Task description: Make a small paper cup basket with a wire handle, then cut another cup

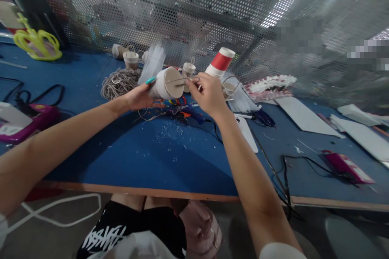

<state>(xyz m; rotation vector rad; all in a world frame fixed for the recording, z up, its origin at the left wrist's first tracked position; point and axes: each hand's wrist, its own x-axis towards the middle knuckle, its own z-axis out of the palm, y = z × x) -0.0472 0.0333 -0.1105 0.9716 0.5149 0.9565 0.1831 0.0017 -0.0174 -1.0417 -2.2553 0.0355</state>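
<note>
My left hand [142, 96] is wrapped round a paper cup [172, 82], held on its side above the table with its pale round end towards me and to the right. Brown twine seems to circle part of its wall. A length of twine [186, 78] runs from that round end to my right hand [209, 92], whose thumb and fingers pinch it. Beneath my hands lie scissors [179, 100] and a blue-handled tool [191, 114], partly overlapping. A grey-brown bundle of twine [120, 83] rests left of the cup.
Behind stand small twine-wrapped cups [131, 59] and a red-and-white stack of paper cups [221, 61]. Clear plastic sticks [153, 62] lie nearby. A white phone [246, 132] is by my right forearm. Magenta devices [346, 166] with black cords flank the blue table [146, 158]. A yellow crown-shaped object [38, 44] sits far left.
</note>
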